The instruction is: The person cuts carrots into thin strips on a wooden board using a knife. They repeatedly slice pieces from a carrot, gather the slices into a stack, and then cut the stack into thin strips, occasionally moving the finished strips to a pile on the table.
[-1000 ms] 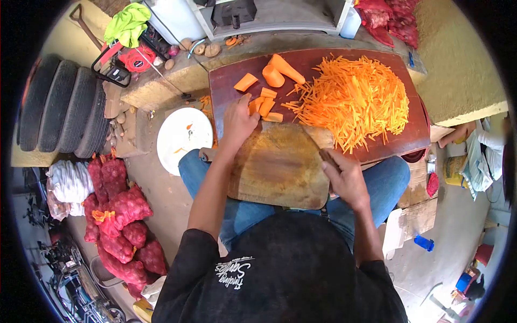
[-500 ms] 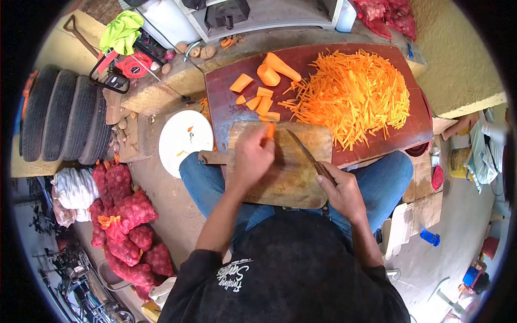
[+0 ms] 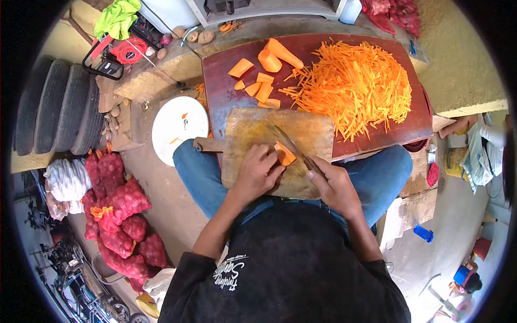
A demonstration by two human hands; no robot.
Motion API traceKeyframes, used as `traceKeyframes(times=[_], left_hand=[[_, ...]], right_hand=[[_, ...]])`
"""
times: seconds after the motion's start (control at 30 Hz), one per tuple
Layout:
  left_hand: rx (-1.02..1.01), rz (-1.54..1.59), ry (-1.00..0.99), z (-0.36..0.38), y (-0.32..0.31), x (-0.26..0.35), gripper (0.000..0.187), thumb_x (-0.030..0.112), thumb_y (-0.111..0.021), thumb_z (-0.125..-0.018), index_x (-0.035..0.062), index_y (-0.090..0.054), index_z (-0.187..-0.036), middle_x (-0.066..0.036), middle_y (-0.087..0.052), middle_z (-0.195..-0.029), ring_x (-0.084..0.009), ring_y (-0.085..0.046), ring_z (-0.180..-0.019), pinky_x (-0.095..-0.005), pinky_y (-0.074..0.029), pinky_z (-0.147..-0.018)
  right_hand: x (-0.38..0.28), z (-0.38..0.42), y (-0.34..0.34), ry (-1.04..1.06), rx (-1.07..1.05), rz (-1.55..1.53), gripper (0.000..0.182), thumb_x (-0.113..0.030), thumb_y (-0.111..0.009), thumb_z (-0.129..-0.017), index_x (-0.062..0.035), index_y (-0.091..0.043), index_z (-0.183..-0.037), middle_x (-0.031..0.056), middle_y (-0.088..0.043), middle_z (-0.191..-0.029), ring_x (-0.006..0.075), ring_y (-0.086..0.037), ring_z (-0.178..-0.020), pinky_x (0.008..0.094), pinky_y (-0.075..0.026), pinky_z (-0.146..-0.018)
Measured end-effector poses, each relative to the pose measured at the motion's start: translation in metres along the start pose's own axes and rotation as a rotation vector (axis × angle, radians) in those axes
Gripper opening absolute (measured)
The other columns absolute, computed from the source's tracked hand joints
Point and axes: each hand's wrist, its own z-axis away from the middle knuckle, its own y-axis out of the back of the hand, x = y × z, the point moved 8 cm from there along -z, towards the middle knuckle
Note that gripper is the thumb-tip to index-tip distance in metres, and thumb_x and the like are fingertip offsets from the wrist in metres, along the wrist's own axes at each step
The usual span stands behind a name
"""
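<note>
Head view, I'm calling it left to right, cutting board (image 3: 247, 126) as reference. Tyres (image 3: 58, 107): row of them, well left of board. Red mesh sacks (image 3: 121, 204): heaped on the floor, also left of board. White round container (image 3: 180, 137): nearer, just left of board. Left hand (image 3: 257, 171): over board, fingers curled nearly closed, fingertips and thumb gripping a carrot piece (image 3: 285, 155). Carrot chunks (image 3: 264, 92): on the red-brown table (image 3: 218, 91), past board's far edge. Carrot piece: on board, about the middle. Knife (image 3: 297, 151): blade alongside it over board, contact unclear. Right hand (image 3: 338, 188): board's right edge, wrapped closed around the knife handle. Shredded carrot (image 3: 361, 89): big pile, beyond board's far right corner.
</note>
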Motion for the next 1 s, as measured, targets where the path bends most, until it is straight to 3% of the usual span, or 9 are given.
traceKeyframes(times=[0.2,0.3,0.5,0.7,1.0], left_hand=[[0.02,-0.09,-0.097,-0.008,-0.005,0.013,0.028,0.019,-0.087,-0.088,0.0034,-0.078,-0.11,-0.013,-0.064,-0.107,-0.0343,-0.061,-0.094,-0.0472,-0.049,-0.079],[0.0,-0.128,-0.114,-0.009,-0.009,0.017,0.026,0.019,-0.086,-0.089,0.0037,-0.078,-0.109,-0.012,-0.065,-0.109,-0.0328,-0.061,-0.095,-0.0465,-0.048,-0.079],[-0.03,-0.236,-0.202,-0.008,-0.014,0.024,0.023,0.018,-0.083,-0.091,0.0058,-0.077,-0.109,-0.011,-0.066,-0.11,-0.0304,-0.06,-0.096,-0.0454,-0.044,-0.08],[-0.023,-0.227,-0.193,-0.006,-0.021,0.022,0.021,0.016,-0.081,-0.091,0.0064,-0.077,-0.108,-0.009,-0.066,-0.107,-0.0294,-0.059,-0.095,-0.0454,-0.043,-0.079],[-0.002,-0.174,-0.169,-0.003,-0.02,0.014,0.027,0.014,-0.082,-0.09,0.0064,-0.078,-0.116,-0.009,-0.066,-0.108,-0.0303,-0.059,-0.098,-0.0458,-0.045,-0.083]], right_hand=[[-0.008,0.022,-0.003,0.01,-0.081,0.105,0.033,-0.011,-0.071,-0.109,0.0057,-0.067,-0.138,0.0289,-0.077,-0.114,0.0467,-0.077,-0.102,0.0425,-0.06,-0.088],[-0.012,0.032,-0.003,0.138,-0.023,0.2,0.039,-0.016,-0.075,-0.107,-0.0006,-0.064,-0.14,0.0295,-0.075,-0.107,0.0514,-0.074,-0.1,0.0546,-0.06,-0.081],[-0.025,0.039,-0.004,0.016,-0.114,0.416,0.049,-0.012,-0.073,-0.107,-0.0003,-0.058,-0.152,0.0267,-0.078,-0.112,0.0499,-0.076,-0.101,0.0553,-0.061,-0.08],[-0.01,-0.001,-0.021,0.117,-0.097,0.348,0.045,-0.013,-0.071,-0.107,-0.0015,-0.059,-0.149,0.0313,-0.075,-0.107,0.0534,-0.073,-0.099,0.0572,-0.06,-0.077],[-0.008,0.006,-0.02,0.003,-0.156,0.348,0.037,-0.013,-0.07,-0.108,-0.0054,-0.06,-0.143,0.0309,-0.074,-0.105,0.0538,-0.072,-0.1,0.0567,-0.06,-0.078]])
